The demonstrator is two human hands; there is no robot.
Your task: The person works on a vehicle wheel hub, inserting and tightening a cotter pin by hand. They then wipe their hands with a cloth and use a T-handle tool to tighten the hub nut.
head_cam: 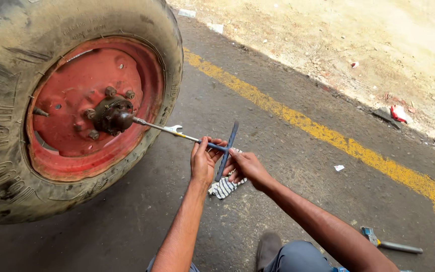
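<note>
A large worn tyre (6,151) with a red rim (76,100) fills the left of the head view. A long T-handle socket wrench (177,133) reaches from the dark hub (112,115) out to me. My left hand (202,160) is closed around its shaft near the blue crossbar (227,149). My right hand (245,166) grips the lower part of that crossbar. An open-ended spanner (173,129) lies on the road just behind the shaft. A striped cloth (222,187) lies on the asphalt under my hands.
A yellow painted line (328,136) crosses the asphalt, with sandy ground and litter beyond it. A metal tool with a blue head (388,244) lies on the road at the lower right. My knee and shoe (268,247) show at the bottom.
</note>
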